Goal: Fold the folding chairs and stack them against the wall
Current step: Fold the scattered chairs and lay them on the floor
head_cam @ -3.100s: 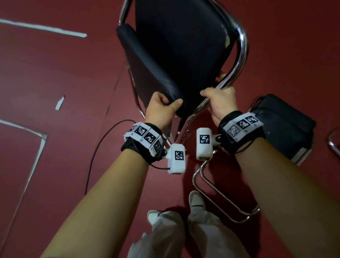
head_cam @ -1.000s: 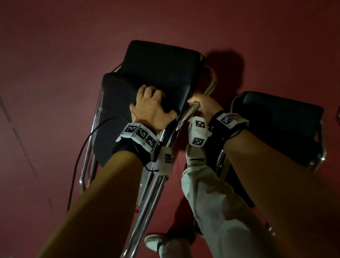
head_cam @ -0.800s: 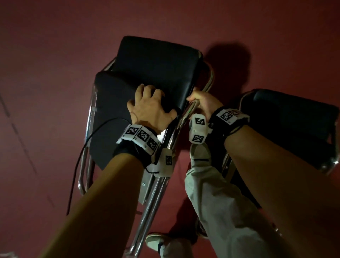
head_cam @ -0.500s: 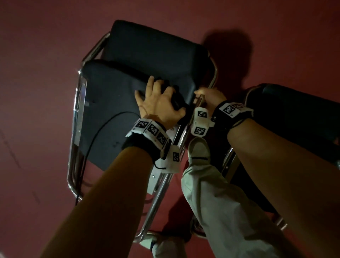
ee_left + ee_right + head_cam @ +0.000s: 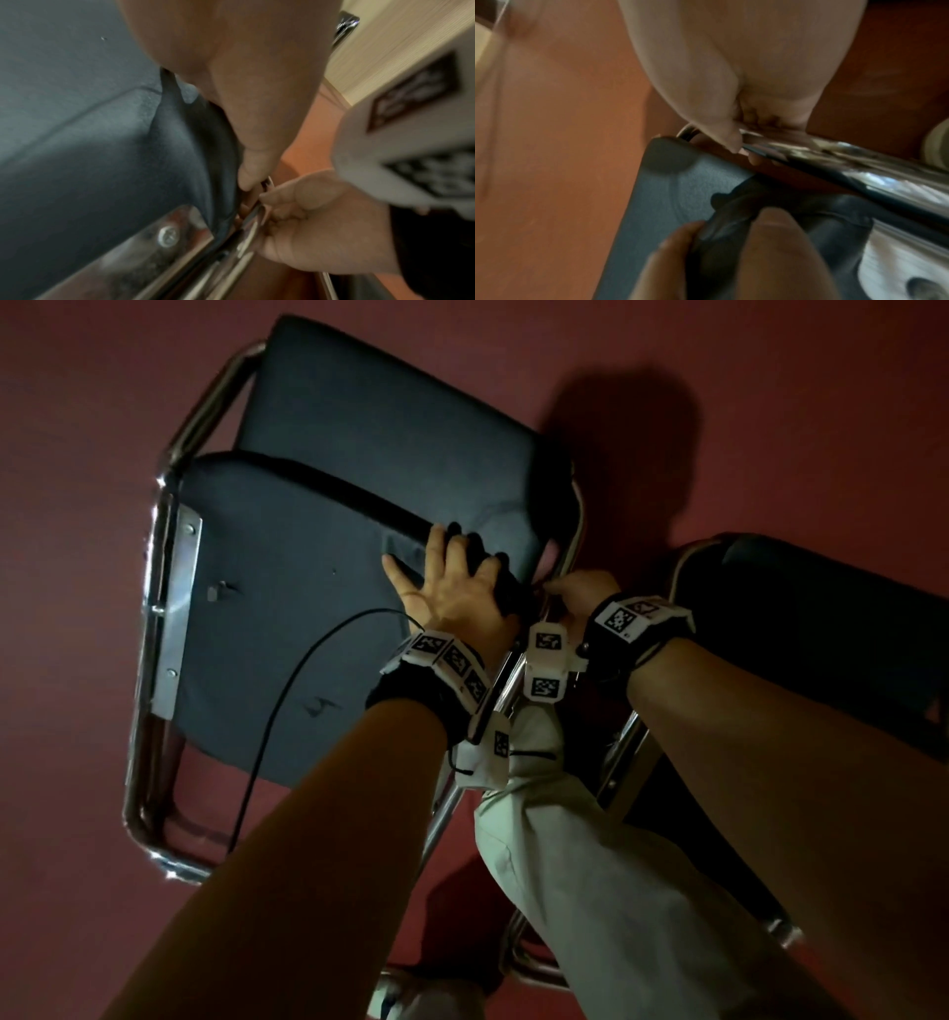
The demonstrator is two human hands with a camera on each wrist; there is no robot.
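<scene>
Nearest the camera, at 6 o'clock in the head view, a trouser leg (image 5: 590,865) and two forearms rise toward the middle, where both hands meet on the chair (image 5: 287,608). It is folded nearly flat, its seat underside facing up, and lies ahead and to the left of the hands, filling the view from 8 to 12 o'clock. Its long axis runs from the chrome foot loop (image 5: 154,845) at 7 o'clock up to the backrest (image 5: 390,418) at 12.

The left hand (image 5: 452,593) sits at the seat's right front corner, fingers curled over the padded edge and thumb beneath, gripping it. The right hand (image 5: 575,593) is just beside it at 3 o'clock, wrapped around the frame tube (image 5: 834,154); the right wrist view shows fingers and thumb closed round the chrome. So both hands clamp on one side of the chair, almost touching, and the chair's bulk hangs off to their left. The left hand is nearer the seat's mass; the right holds the stiffer part.

Both wrists are bent forward, arms reaching out and converging.

Beyond the right forearm, at 3 o'clock, a second chair (image 5: 821,629) stands just beside the held one. Farther off is red floor (image 5: 770,377). A pale wall (image 5: 385,40) shows in the left wrist view, though which way it lies from the chair I cannot tell.

The coming move is probably a carry toward that wall, and with the grip this off-centre the chair may swing.
</scene>
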